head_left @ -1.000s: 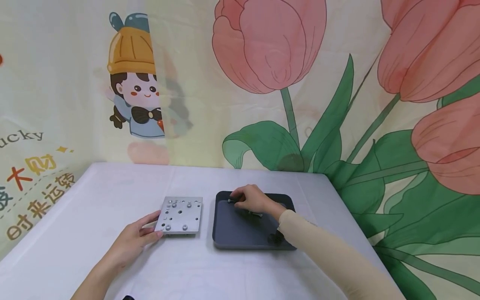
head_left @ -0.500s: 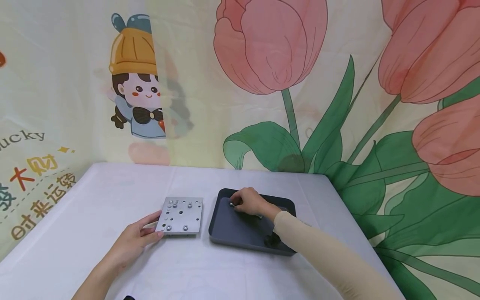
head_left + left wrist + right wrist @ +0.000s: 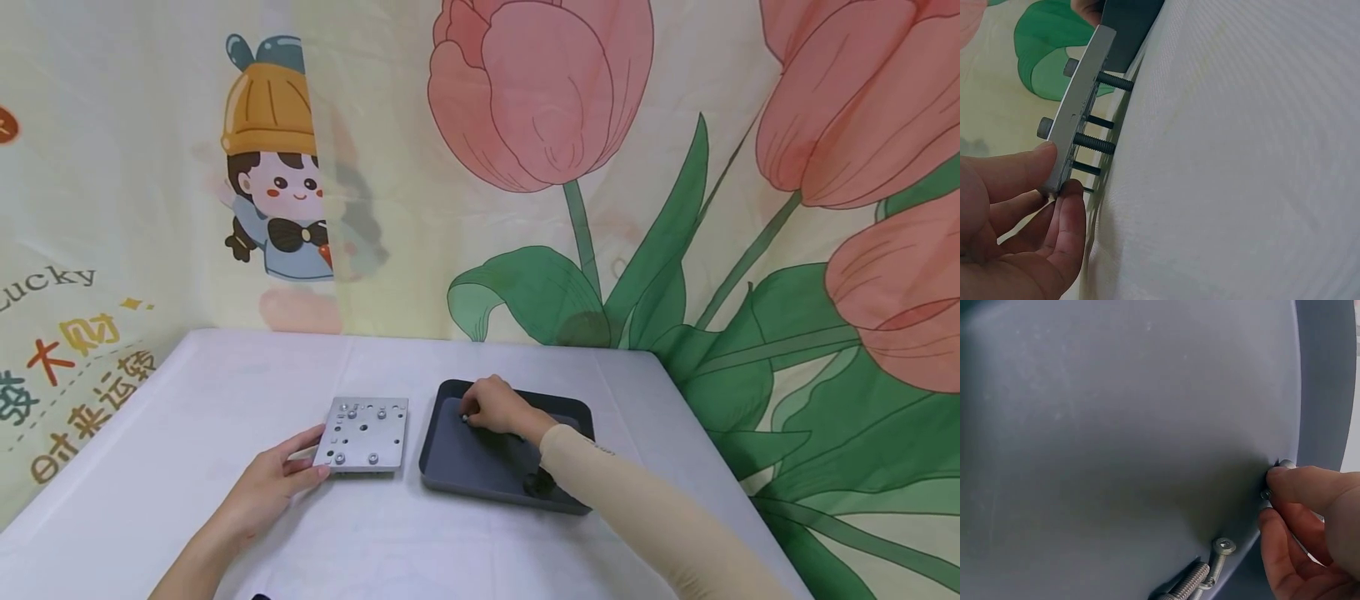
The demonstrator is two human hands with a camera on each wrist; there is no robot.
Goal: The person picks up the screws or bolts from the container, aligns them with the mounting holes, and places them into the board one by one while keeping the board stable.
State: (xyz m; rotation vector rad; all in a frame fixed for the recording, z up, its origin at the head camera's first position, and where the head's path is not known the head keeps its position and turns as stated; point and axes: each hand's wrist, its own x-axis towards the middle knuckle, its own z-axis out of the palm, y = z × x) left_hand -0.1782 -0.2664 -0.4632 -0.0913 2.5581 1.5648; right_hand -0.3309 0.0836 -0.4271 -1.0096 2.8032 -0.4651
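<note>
A silver metal plate point(image 3: 378, 442) with drilled holes and several socket-head bolts sits on the table. My left hand point(image 3: 262, 483) grips its left edge, and in the left wrist view the fingers point(image 3: 1022, 172) pinch a corner. Threaded bolt ends point(image 3: 1094, 142) stick out of the plate's underside. Over the dark grey tray point(image 3: 480, 483), my right hand point(image 3: 498, 408) reaches down to the far left part. Its fingertips pinch a small screw point(image 3: 1265, 494), mostly hidden by them. Loose bolts point(image 3: 1224, 545) lie on the tray floor beside that hand.
White cloth covers the table point(image 3: 322, 542). Behind it hangs a curtain point(image 3: 390, 250) printed with tulips and a cartoon figure. A dark item point(image 3: 538, 483) shows under the right forearm, its kind unclear. Something black point(image 3: 260, 597) peeks in at the bottom edge.
The tray has turned slightly, its near left corner shifting left. My right hand has moved a little toward me, still pinching the small screw. The left hand keeps its grip on the plate.
</note>
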